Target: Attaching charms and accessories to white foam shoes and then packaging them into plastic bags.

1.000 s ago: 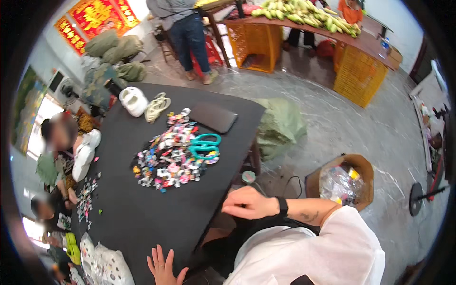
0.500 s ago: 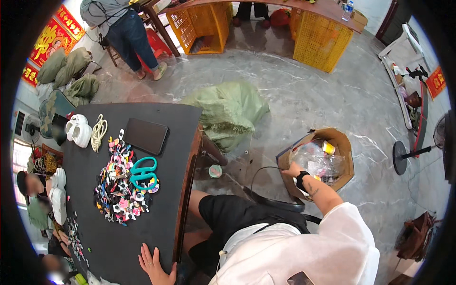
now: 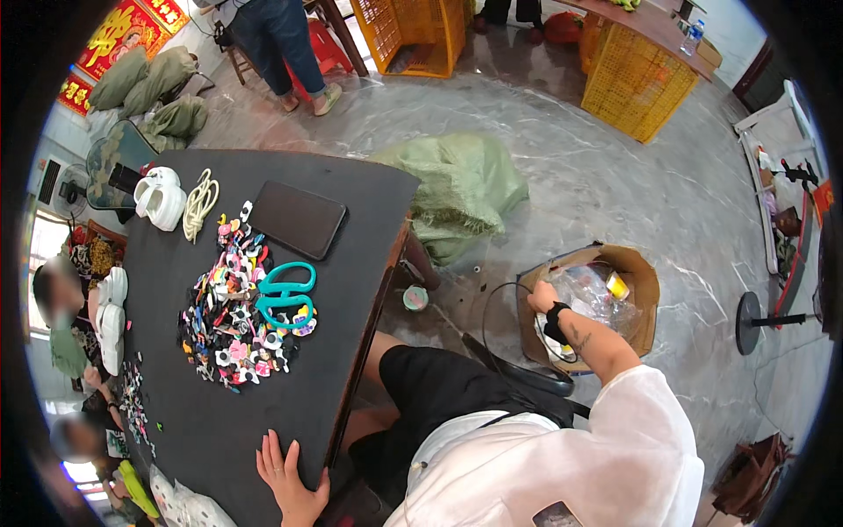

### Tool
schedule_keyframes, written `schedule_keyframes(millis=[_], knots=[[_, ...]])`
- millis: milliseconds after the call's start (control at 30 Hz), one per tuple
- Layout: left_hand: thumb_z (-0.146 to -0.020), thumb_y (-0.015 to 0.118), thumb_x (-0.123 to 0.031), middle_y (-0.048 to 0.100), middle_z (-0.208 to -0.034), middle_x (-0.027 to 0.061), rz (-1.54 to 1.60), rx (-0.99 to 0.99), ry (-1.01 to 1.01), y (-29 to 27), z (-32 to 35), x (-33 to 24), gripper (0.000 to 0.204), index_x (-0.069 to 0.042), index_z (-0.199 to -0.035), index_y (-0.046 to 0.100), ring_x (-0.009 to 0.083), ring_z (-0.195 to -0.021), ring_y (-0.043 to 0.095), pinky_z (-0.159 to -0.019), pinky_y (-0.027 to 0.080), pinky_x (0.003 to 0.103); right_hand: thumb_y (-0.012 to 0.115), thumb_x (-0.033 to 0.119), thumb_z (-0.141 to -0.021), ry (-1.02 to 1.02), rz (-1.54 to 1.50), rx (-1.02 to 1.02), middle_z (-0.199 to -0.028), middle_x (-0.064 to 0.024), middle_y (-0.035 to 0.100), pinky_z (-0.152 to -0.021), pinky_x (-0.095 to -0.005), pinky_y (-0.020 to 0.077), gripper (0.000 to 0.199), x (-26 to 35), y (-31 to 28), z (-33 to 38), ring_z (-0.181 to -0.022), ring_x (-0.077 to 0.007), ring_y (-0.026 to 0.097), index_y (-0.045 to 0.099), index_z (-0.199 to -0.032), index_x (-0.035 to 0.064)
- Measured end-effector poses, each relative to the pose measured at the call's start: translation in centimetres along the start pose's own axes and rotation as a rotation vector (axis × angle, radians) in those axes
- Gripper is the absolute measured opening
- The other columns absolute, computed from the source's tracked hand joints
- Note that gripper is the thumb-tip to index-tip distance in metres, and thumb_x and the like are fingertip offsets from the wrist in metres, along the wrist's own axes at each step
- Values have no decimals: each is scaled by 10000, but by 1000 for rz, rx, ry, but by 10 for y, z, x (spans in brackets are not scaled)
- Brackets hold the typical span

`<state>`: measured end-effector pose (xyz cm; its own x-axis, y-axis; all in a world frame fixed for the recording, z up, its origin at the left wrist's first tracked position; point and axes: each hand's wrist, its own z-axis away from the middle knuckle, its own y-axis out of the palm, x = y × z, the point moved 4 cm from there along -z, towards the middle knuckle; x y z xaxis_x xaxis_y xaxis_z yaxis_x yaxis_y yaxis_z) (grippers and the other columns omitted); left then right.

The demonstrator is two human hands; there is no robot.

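Observation:
My left hand [image 3: 291, 483] lies on the near right corner of the black-topped table [image 3: 219, 430], its fingers spread and nothing in them. Down to the right, my right hand [image 3: 543, 297], with a black band on the wrist, reaches into an open cardboard box [image 3: 644, 307] on the floor. Its fingers look curled beside clear plastic [image 3: 584, 290]; what they hold, if anything, is hidden. A yellow-and-white cup-like item [image 3: 617, 285] lies in the box. On the table are a pile of small colourful shoe charms [image 3: 233, 325], teal-handled scissors [image 3: 285, 296] and a dark tablet-like slab [image 3: 299, 220].
White clogs [image 3: 161, 200] and a coil of cream cord [image 3: 201, 206] sit at the table's far left. Beyond its right corner slumps a green woven sack [image 3: 470, 189]. A chair's black armrest [image 3: 518, 373] stands beside the box. Other people are along the left side and at the back.
The whole view has shifted, so the table sits higher and further right. My right hand is still in the box, slightly changed in pose. My left hand stays on the table.

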<state>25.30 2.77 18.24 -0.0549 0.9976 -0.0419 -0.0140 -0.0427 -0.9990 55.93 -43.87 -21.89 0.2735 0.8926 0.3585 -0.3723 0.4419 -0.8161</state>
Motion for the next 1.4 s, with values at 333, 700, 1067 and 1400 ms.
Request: schedule_keyframes(millis=[333,700,1067,1400], knots=[[-660,735,-142,291,-1530,270,14,1,-10,2,-1,4,797,-95,-1380,397,454,-1407,285,-1123,189,606,643,212,-722,-182,-116,-67,-825,-323,652,-769,-498,547,329,115,15,-60,-831,-463,665,662,-775,-113],[-618,737,-128,315,-1521,261,11,-21,-12,0,-1,2,812,-107,-1364,416,455,-1396,307,-1119,219,606,637,226,-749,-270,-119,17,-690,-268,658,-722,-472,555,315,170,22,-80,-751,-390,694,661,-683,-81],[-617,748,-139,325,-1517,256,33,-38,-14,1,-1,3,808,-103,-1358,430,444,-1395,317,-1120,228,606,654,174,-779,-1137,-309,305,-872,-215,664,-776,-459,524,220,254,9,136,-848,-390,648,694,-916,6],[-652,744,-133,326,-1519,254,19,-56,-22,0,-1,-1,784,-116,-1370,429,427,-1398,327,-1123,228,602,558,357,-945,-815,-18,437,-1164,-248,603,-903,-476,485,447,234,23,158,-1093,-413,585,561,-1207,-6]])
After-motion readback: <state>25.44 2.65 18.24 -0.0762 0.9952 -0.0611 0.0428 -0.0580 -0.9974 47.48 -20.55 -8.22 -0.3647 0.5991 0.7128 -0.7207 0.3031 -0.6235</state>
